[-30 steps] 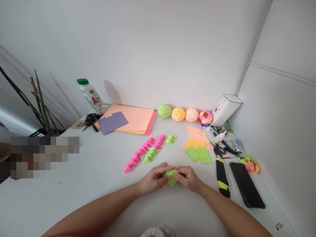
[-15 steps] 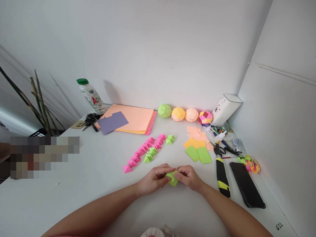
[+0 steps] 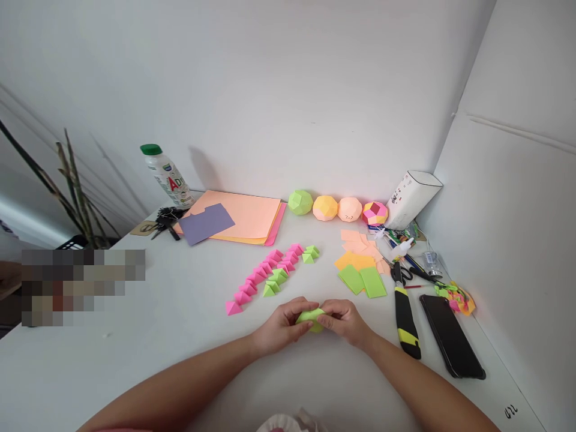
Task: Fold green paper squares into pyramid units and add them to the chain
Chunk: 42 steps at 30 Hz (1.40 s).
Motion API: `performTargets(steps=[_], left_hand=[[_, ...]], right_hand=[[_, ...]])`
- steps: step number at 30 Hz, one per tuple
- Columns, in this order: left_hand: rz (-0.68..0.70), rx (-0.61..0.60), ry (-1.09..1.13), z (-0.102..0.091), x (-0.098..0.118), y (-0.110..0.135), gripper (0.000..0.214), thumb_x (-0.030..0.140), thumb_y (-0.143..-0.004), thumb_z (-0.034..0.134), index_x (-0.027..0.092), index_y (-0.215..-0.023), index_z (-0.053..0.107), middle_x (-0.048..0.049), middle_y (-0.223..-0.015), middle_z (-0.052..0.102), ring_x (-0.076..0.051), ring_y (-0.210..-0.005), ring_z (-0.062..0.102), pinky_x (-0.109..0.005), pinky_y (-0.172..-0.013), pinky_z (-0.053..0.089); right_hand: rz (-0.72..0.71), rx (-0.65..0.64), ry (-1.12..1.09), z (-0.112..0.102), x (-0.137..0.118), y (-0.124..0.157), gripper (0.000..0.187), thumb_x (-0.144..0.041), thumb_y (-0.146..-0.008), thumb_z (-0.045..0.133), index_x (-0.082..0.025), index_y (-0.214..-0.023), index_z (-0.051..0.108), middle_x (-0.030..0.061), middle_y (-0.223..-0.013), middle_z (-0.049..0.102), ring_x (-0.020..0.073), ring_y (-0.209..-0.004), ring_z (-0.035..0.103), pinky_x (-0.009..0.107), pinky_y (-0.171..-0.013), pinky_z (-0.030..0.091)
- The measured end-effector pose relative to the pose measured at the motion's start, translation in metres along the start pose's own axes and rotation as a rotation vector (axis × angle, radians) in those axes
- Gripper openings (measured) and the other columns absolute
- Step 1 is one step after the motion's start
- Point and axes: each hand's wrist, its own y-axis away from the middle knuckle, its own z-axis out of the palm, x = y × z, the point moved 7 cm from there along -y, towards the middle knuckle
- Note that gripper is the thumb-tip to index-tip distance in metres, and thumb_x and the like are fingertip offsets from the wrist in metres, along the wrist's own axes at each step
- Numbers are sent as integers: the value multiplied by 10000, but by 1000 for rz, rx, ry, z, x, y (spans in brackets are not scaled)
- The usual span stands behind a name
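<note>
A small piece of green paper (image 3: 314,320) is pinched between my two hands, low over the table; my fingers cover its edges. My left hand (image 3: 284,322) grips its left side with thumb and fingers. On its right side my right hand (image 3: 344,323) closes, thumb on top. Beyond my hands, a slanting row of folded pink paper pieces (image 3: 257,275) runs across the table, with several folded green pieces (image 3: 275,280) beside it. Flat green paper rectangles (image 3: 372,282) lie to the right, over orange and peach slips (image 3: 360,260).
At right lie a utility knife (image 3: 406,321), a phone (image 3: 452,336), scissors (image 3: 398,273) and paper scraps (image 3: 458,297). Faceted paper balls (image 3: 324,208) line the wall beside a white container (image 3: 413,200). At back left are paper sheets (image 3: 245,215), keys (image 3: 167,219) and a bottle (image 3: 168,177).
The green paper has turned in my fingers and now looks flatter and wider, with less of its lower part showing. Both hands stay in nearly the same place.
</note>
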Motion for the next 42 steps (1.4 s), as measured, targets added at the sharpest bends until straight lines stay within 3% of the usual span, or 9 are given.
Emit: performTargets(steps=[9,15,19,24,42], left_hand=[[9,58,-309,2,5,2,306,350,-857,501,193,-1088,626,16,-781,460,-27,-418,422,-186,-408,371],[108,96,-540,4,16,4,276,287,-874,469,202,-1048,667,8,-686,571,-100,-582,479,-209,-570,412],[119,89,-539,6,19,4,302,281,-884,451,186,-1080,660,-15,-749,638,-116,-627,506,-218,-604,415],[104,84,-530,8,19,6,330,306,-894,430,169,-1085,661,-27,-767,666,-128,-640,527,-223,-608,423],[107,55,-516,10,18,6,384,390,-897,403,135,-960,684,-15,-712,630,-115,-599,484,-210,-559,414]], right_hand=[[67,71,-71,-1,12,3,249,-397,-737,682,-168,-677,606,-19,-616,497,108,-558,413,238,-509,344],[143,123,-158,-3,23,5,257,-350,-684,744,-184,-750,560,-34,-654,524,101,-569,454,220,-517,363],[139,118,-163,-2,22,4,240,-346,-707,727,-181,-831,605,-7,-716,580,113,-611,498,231,-550,396],[132,109,-144,-2,19,4,211,-364,-715,715,-174,-780,650,-8,-652,583,123,-589,504,246,-545,400],[41,123,-122,-5,8,1,145,-342,-721,714,-198,-736,705,13,-710,605,152,-657,558,277,-606,460]])
